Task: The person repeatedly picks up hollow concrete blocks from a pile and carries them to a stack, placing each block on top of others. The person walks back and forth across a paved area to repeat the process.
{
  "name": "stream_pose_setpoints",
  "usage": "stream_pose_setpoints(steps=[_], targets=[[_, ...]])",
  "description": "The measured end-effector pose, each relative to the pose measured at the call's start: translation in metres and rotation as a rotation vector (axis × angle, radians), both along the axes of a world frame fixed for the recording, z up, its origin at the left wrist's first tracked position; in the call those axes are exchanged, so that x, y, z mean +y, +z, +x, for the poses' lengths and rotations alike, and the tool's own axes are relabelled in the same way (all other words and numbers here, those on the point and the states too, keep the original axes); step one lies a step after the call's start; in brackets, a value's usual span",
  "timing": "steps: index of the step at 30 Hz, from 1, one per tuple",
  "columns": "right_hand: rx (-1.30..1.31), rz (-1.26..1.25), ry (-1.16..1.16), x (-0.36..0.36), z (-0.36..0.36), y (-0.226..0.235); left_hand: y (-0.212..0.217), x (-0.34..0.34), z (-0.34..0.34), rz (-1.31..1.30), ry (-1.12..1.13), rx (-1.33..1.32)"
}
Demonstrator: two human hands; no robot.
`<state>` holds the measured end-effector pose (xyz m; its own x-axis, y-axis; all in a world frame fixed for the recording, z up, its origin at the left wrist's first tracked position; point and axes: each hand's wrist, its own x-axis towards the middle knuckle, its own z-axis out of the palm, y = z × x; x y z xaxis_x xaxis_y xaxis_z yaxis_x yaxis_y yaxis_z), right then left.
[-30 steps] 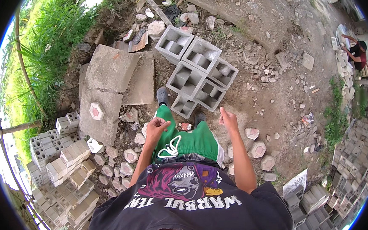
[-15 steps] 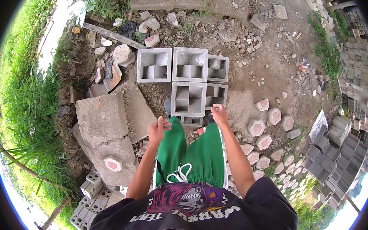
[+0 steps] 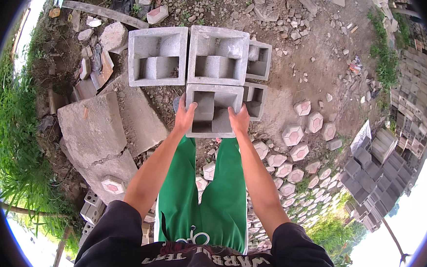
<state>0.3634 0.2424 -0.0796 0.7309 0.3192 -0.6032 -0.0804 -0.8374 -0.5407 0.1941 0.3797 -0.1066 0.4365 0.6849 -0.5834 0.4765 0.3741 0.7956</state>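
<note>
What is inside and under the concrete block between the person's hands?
Inside the concrete block, grey inner walls and shadowed hollows show; what lies directly beneath it is covered.

On my feed, the left hand [image 3: 185, 114] and right hand [image 3: 239, 119] grip opposite sides of a concrete block [image 3: 214, 109]. Another block [image 3: 218, 55] sits just beyond at twelve o'clock; hexagonal pavers [image 3: 292, 135] lie toward four. I can't quite tell what's beneath the held one.

Bare brown dirt [image 3: 281, 106] strewn with stones [image 3: 296, 23] makes the outdoor floor. A concrete slab [image 3: 93, 121] (cracked across its lower part) lies at the left, with green grass [image 3: 18, 121] beyond it; white daylight [image 3: 395, 237] glares at the lower right rim.
</note>
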Motion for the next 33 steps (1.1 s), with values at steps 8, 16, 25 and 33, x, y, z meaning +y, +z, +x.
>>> stream_pose_setpoints(steps=[8, 16, 25, 33], targets=[[0.021, 0.081, -0.03, -0.003, 0.003, -0.007, 0.029, -0.008, 0.024, 0.223, -0.023, 0.33], [0.144, 0.155, 0.02, -0.008, 0.009, -0.015, 0.028, -0.011, 0.023, 0.228, -0.014, 0.266], [0.152, 0.226, 0.202, -0.015, 0.02, -0.008, 0.033, -0.074, 0.004, 0.057, 0.329, 0.277], [0.183, 0.328, 0.324, -0.024, 0.026, -0.016, 0.034, -0.108, 0.004, -0.023, 0.513, 0.271]])
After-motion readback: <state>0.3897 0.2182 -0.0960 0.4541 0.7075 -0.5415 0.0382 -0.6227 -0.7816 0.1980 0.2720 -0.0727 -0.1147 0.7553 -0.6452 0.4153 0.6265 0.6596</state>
